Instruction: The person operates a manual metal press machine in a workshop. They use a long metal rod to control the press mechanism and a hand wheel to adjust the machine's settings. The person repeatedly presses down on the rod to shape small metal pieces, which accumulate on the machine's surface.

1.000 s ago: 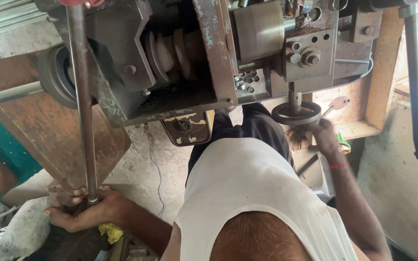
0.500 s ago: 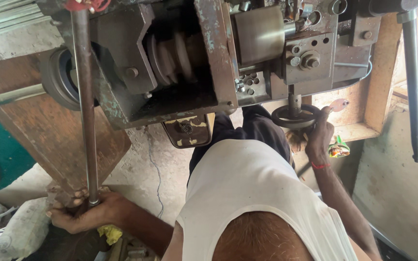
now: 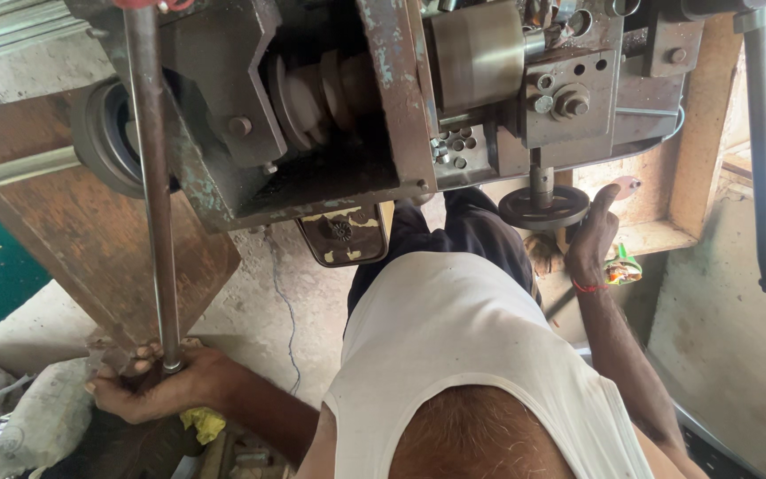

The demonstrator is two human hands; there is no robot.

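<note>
My left hand (image 3: 157, 386) is closed around the lower end of a long steel rod (image 3: 154, 177), which runs up past a worn grey machine (image 3: 330, 115) with pulleys and bolts. Under that hand lies a scrap of yellow cloth (image 3: 206, 424). My right hand (image 3: 591, 241), with a red thread on the wrist, grips the rim of a small black handwheel (image 3: 543, 209) below the machine's right side; one finger points upward. My white vest (image 3: 454, 355) and dark trousers fill the middle.
A second steel lever (image 3: 760, 151) hangs at the far right. A rusty brown panel (image 3: 90, 239) leans at the left beside a concrete floor (image 3: 259, 310). White sacks (image 3: 28, 417) lie bottom left. A wooden frame (image 3: 698, 133) and concrete wall stand at right.
My right hand has shifted slightly on the handwheel and one finger has lifted. My left hand keeps its hold on the rod's lower end.
</note>
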